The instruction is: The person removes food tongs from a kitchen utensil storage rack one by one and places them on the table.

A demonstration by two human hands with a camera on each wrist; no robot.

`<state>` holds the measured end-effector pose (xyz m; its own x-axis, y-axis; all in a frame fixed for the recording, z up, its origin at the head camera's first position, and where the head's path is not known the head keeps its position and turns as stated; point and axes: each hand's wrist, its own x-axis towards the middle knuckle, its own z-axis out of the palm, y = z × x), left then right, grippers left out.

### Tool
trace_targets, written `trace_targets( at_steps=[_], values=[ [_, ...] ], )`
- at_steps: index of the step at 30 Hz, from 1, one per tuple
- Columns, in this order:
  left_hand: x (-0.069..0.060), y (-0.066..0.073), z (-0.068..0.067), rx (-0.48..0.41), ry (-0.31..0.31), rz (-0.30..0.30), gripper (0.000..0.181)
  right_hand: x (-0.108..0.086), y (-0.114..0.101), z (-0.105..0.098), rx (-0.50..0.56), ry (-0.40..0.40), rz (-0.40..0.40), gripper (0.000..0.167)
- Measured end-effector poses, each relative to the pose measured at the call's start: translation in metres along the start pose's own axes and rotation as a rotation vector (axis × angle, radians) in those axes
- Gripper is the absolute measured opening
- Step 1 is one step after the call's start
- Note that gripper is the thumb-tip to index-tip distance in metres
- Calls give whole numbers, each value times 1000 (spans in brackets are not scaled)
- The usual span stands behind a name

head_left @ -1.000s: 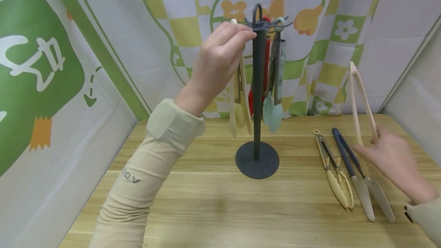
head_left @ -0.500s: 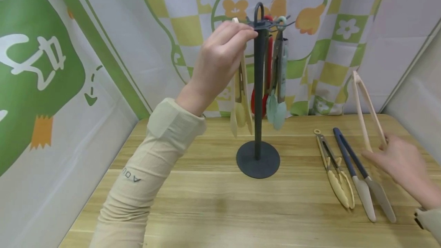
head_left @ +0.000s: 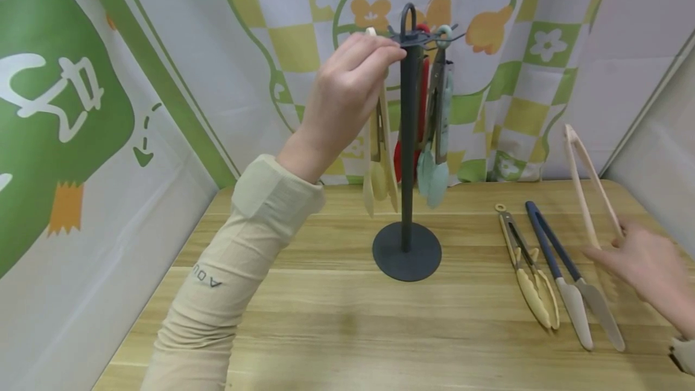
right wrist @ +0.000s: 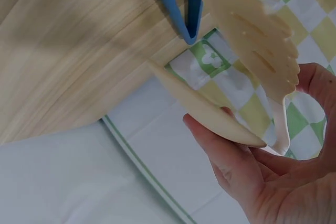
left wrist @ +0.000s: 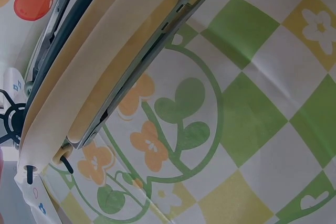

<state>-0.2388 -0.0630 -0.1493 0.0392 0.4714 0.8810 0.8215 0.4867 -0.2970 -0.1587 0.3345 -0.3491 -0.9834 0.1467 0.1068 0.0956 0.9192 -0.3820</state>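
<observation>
A dark grey rack (head_left: 406,155) stands upright on the table. My left hand (head_left: 347,83) pinches its top among the hooks; the thumb is hidden. Cream tongs (head_left: 390,180) hang beneath that hand, seen close in the left wrist view as long pale arms (left wrist: 89,72). Red tongs (head_left: 422,101) and mint tongs (head_left: 434,180) hang on the rack's other side. At the right, my right hand (head_left: 646,264) grips beige tongs (head_left: 580,189) near their heads, hinge end up. In the right wrist view their slotted head (right wrist: 252,35) spreads apart from the other head.
Yellow tongs (head_left: 532,294) and navy-handled tongs (head_left: 551,249) lie side by side on the wooden table (head_left: 326,330), left of my right hand. A patterned curtain (head_left: 293,47) hangs behind the rack, and a pale wall (head_left: 657,149) bounds the right side.
My right hand has moved to the right and down with the beige tongs, away from the navy-handled pair. My left hand stays at the rack's top; the hanging tongs sway slightly.
</observation>
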Motion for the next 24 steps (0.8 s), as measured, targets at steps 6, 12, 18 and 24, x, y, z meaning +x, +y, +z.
trace_targets(
  at_steps=[6, 12, 18, 24],
  values=[
    [0, 0, 0, -6, -6, -11, 22, -1, 8, 1, -6, -7, 18, 60],
    [-1, -1, 0, -4, -2, -8, 21, -2, 16, 3, -14, -36, 32, 62],
    [-1, -1, 0, -4, 2, -4, 22, -4, 21, 1, -36, -74, 22, 54],
    [-1, -1, 0, -2, 8, 0, 21, -6, 25, 2, -44, -114, 34, 59]
  ],
)
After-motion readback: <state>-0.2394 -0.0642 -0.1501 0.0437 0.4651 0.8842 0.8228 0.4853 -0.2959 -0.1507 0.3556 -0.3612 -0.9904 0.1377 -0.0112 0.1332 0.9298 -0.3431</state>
